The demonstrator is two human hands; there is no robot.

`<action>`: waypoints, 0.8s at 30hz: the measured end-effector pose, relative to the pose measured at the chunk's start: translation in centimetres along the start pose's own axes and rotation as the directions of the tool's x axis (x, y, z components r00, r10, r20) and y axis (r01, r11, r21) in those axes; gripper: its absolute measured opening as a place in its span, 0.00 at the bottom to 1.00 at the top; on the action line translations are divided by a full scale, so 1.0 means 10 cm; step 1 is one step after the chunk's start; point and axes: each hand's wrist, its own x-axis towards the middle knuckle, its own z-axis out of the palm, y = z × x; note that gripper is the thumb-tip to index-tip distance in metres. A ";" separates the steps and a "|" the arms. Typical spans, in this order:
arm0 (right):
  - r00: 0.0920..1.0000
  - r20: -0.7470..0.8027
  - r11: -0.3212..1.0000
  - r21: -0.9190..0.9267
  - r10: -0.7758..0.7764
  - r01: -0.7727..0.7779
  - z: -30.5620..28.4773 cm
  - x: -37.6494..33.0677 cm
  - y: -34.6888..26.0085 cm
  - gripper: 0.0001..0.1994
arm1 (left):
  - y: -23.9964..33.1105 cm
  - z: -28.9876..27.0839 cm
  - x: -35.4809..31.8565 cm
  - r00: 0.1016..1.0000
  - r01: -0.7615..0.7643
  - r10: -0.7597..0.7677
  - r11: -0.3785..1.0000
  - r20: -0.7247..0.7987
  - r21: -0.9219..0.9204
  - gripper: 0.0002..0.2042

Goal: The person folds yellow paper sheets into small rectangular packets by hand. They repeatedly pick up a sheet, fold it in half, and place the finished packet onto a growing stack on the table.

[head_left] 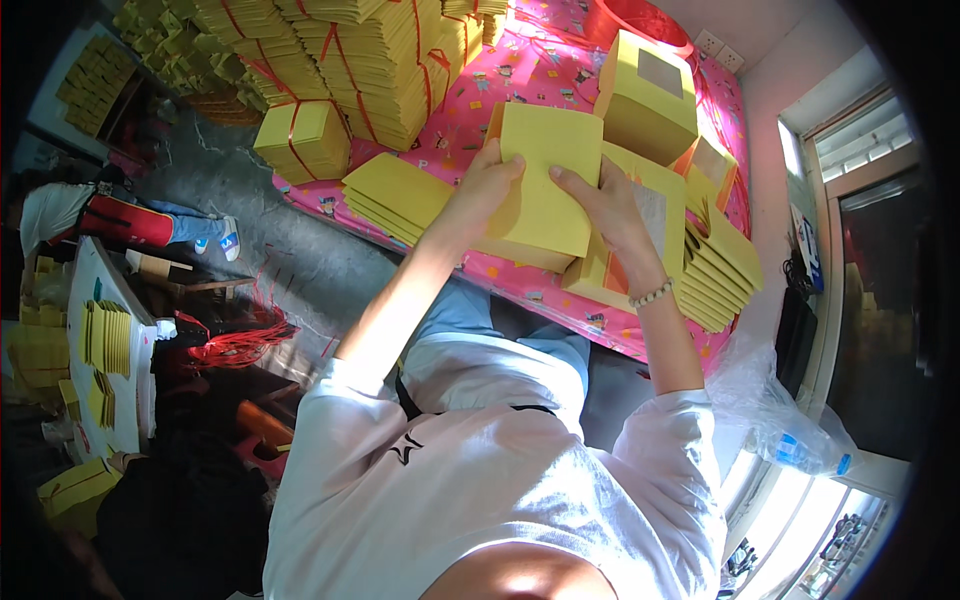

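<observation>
View from the head over a worktable covered in pink patterned cloth (510, 75), with 2 bare hands meeting on 1 thick yellow paper stack (548, 205). The stack is tilted near the table's front edge, between a low, fanned yellow pile (395, 195) on the left and a yellow block with a pale panel (650, 215) on the right, whose near part it overlaps in view; whether it rests on the cloth cannot be told. The left hand (482, 195) grips the stack's left side and the right hand (610, 205) its right side, the 2 thumbs pressed on the broad upper face; the other fingers are largely hidden. Behind stand tall yellow bundles (385, 75) bound with red straps; no strap is visible on the held stack. The step in hand appears to be squaring or positioning loose pieces as 1 block. The next move probably calls for even pressure from 2 sides, keeping the edges flush while the stack is set down or turned.
</observation>
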 end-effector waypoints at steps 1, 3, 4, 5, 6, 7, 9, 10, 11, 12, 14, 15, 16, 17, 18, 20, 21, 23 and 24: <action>1.000 0.006 1.000 0.003 -0.028 0.028 0.00 -0.01 0.03 0.20 | 0.01 0.04 -0.07 0.998 -0.051 0.051 0.998 -0.036 0.022 0.14; 0.998 0.015 0.998 0.005 -0.065 0.065 0.02 -0.04 0.03 0.19 | 0.01 0.08 -0.17 0.987 -0.136 0.140 0.989 -0.081 0.052 0.13; 0.997 0.017 0.997 0.004 -0.072 0.072 0.04 -0.08 0.00 0.19 | -0.01 0.08 -0.20 0.980 -0.170 0.175 0.984 -0.091 0.058 0.12; 0.997 0.021 0.997 0.001 -0.078 0.078 0.06 -0.11 -0.02 0.19 | -0.03 0.07 -0.24 0.972 -0.204 0.210 0.977 -0.102 0.064 0.12; 0.995 0.026 0.996 -0.012 -0.093 0.093 0.08 -0.14 -0.03 0.19 | -0.08 0.05 -0.25 0.965 -0.243 0.248 0.967 -0.080 0.070 0.13; 0.994 0.032 0.994 -0.025 -0.108 0.109 0.11 -0.16 -0.04 0.19 | -0.15 0.01 -0.26 0.956 -0.282 0.287 0.956 -0.060 0.076 0.14; 0.988 0.044 0.987 -0.060 -0.146 0.149 0.18 -0.19 -0.05 0.19 | -0.16 -0.04 -0.33 0.943 -0.322 0.327 0.944 -0.064 0.079 0.16; 0.985 0.046 0.982 -0.087 -0.166 0.169 0.19 -0.21 -0.05 0.19 | -0.17 -0.04 -0.37 0.942 -0.319 0.324 0.945 -0.085 0.070 0.15; 0.982 0.048 0.975 -0.116 -0.185 0.189 0.21 -0.24 -0.06 0.18 | -0.17 -0.04 -0.42 0.941 -0.318 0.322 0.946 -0.106 0.057 0.15; 0.988 0.035 0.982 -0.108 -0.151 0.154 0.23 -0.24 -0.05 0.17 | -0.14 -0.04 -0.48 0.925 -0.337 0.350 0.935 -0.146 0.107 0.14; 0.993 0.023 0.986 -0.123 -0.114 0.116 0.27 -0.25 -0.06 0.15 | -0.21 -0.09 -0.56 0.893 -0.390 0.415 0.906 -0.174 0.164 0.16; 0.993 0.020 0.982 -0.146 -0.114 0.116 0.31 -0.26 -0.09 0.13 | -0.27 -0.13 -0.58 0.883 -0.385 0.412 0.909 -0.223 0.158 0.19; 0.996 0.020 0.983 -0.155 -0.092 0.094 0.33 -0.29 -0.08 0.13 | -0.33 -0.16 -0.59 0.877 -0.395 0.420 0.907 -0.235 0.148 0.20; 0.997 0.037 0.984 -0.163 -0.072 0.077 0.36 -0.30 -0.06 0.13 | -0.38 -0.18 -0.61 0.859 -0.413 0.428 0.904 -0.281 0.112 0.19; 0.991 0.073 0.986 -0.122 -0.108 0.116 0.38 -0.29 -0.03 0.12 | -0.32 -0.21 -0.70 0.875 -0.410 0.420 0.907 -0.240 0.094 0.18; 0.984 0.098 0.987 -0.042 -0.148 0.153 0.49 -0.28 -0.04 0.11 | -0.24 -0.28 -0.86 0.883 -0.412 0.428 0.903 -0.192 0.117 0.16; 0.985 0.090 0.989 -0.006 -0.147 0.148 0.54 -0.30 -0.13 0.10 | -0.21 -0.31 -0.94 0.879 -0.414 0.439 0.897 -0.189 0.155 0.16; 0.982 0.105 0.987 0.030 -0.158 0.156 0.63 -0.30 -0.18 0.10 | -0.18 -0.34 -1.04 0.864 -0.423 0.457 0.887 -0.212 0.186 0.15; 0.977 0.126 0.985 0.032 -0.171 0.169 0.64 -0.27 -0.17 0.09 | -0.18 -0.36 -1.07 0.871 -0.419 0.439 0.898 -0.221 0.134 0.16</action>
